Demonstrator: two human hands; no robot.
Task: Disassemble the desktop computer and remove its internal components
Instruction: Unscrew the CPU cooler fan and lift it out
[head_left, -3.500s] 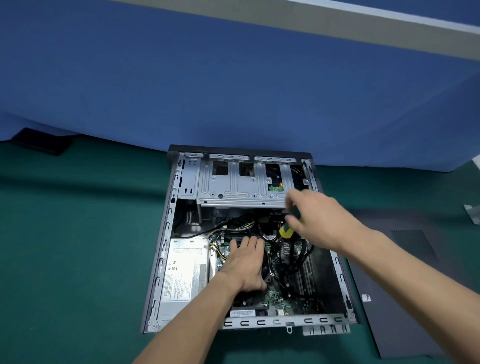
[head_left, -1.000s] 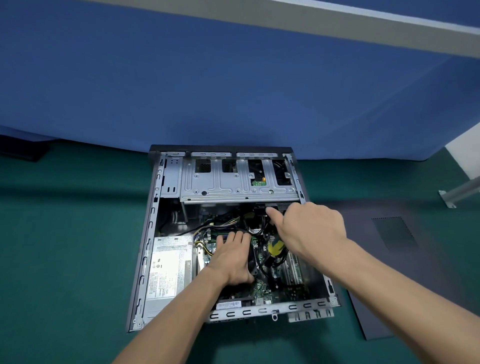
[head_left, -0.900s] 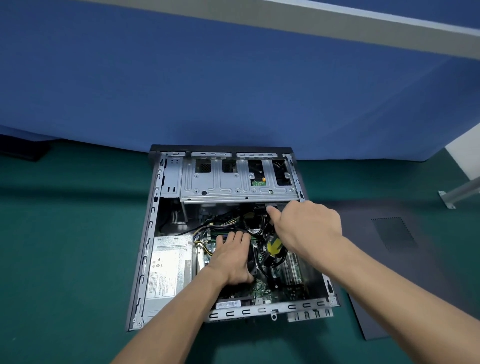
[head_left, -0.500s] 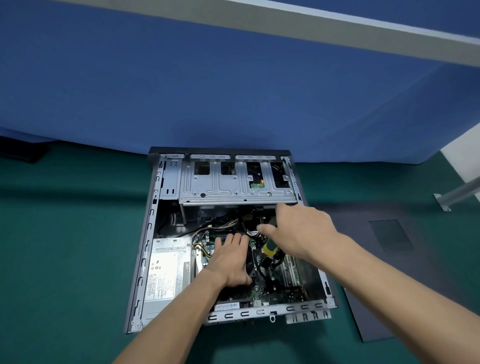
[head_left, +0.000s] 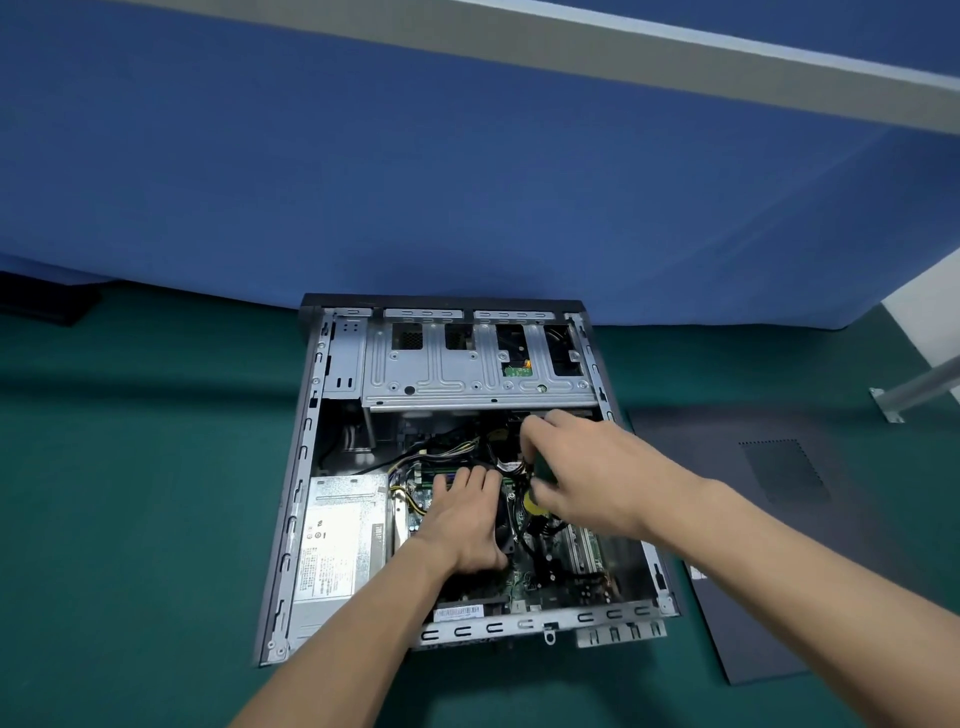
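The open computer case (head_left: 306, 467) lies on its side on the green counter (head_left: 130, 493), its far end against the blue partition (head_left: 467, 182). Inside the case, the left hand (head_left: 465, 519) rests flat, fingers straight, over the black fan (head_left: 506, 525) at the middle. Just right of the fan, the right hand (head_left: 592, 478) grips a screwdriver (head_left: 535, 503) with a yellow handle end, among black cables. The silver power supply (head_left: 337, 540) sits left of the fan; the metal drive cage (head_left: 467, 374) lies beyond it. The dark side panel (head_left: 779, 545) lies right of the case.
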